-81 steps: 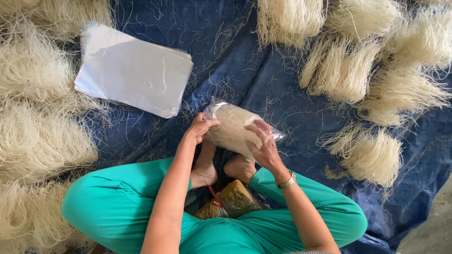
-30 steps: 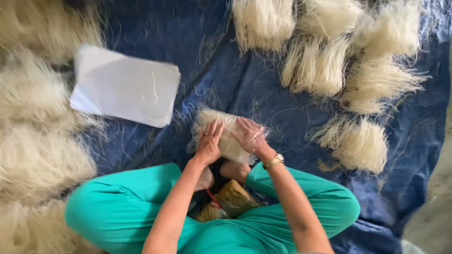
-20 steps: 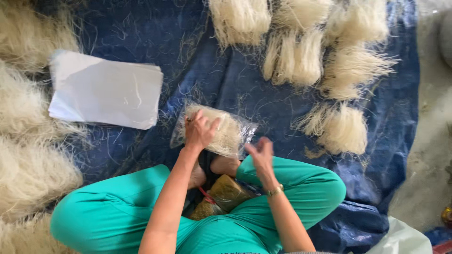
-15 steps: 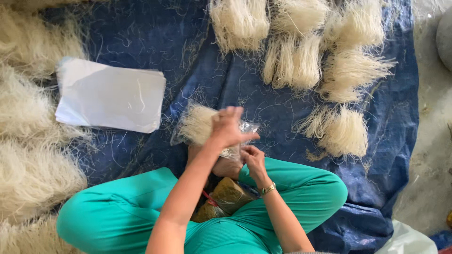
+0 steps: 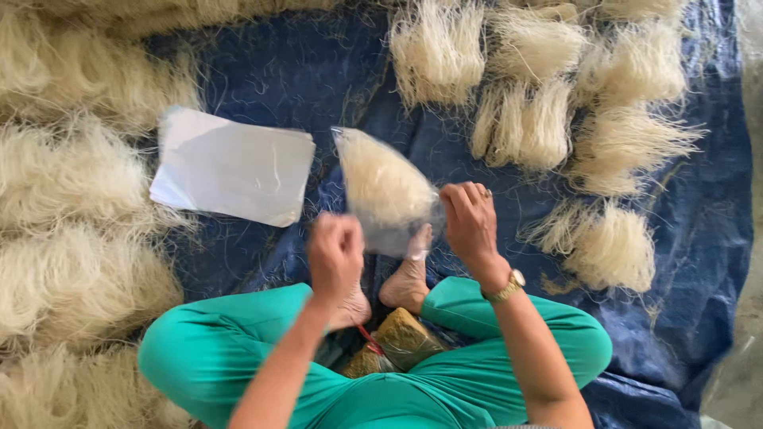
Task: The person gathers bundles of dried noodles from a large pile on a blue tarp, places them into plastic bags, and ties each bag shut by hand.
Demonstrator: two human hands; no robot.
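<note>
Seated cross-legged in green trousers, the person held a clear bag of pale noodles above their bare feet. The left hand was closed on its lower edge, the right hand pinched its right side. Beyond lay a stack of flat bags and noodle bundles on blue tarp.

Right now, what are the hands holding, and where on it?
Both hold one clear bag of pale noodles. The right hand and the left hand each pinch a side of its near, open end, with the filled part pointing away. It looks lifted, though motion blur softens the edges.
</note>
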